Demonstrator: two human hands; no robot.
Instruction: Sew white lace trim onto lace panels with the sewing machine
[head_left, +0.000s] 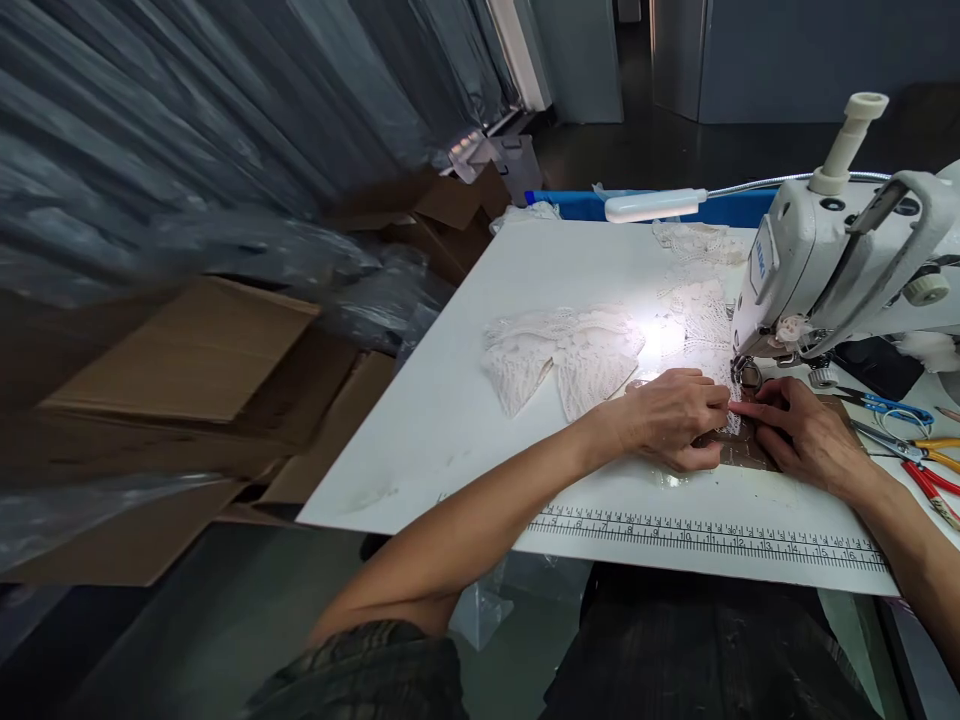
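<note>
A strip of white lace fabric (pixel 735 395) lies under the presser foot of the white sewing machine (pixel 795 270). My left hand (pixel 679 420) is closed on its near left edge, fingers curled in and knuckles up. From the right, my right hand (pixel 806 435) rests beside the needle area; its index finger reaches to the lace, and the thumb lies apart on the brown plate (pixel 739 455). The exact fingertip contact is partly hidden. More white lace pieces (pixel 577 350) lie flat to the left, under a bright spot of light.
Blue-handled scissors (pixel 896 408), yellow-handled scissors (pixel 934 450) and a red-handled tool (pixel 930 490) lie at the right. A printed ruler (pixel 682 535) runs along the table's front edge. Open cardboard boxes (pixel 187 350) stand left of the table. A lamp (pixel 656 206) hangs behind.
</note>
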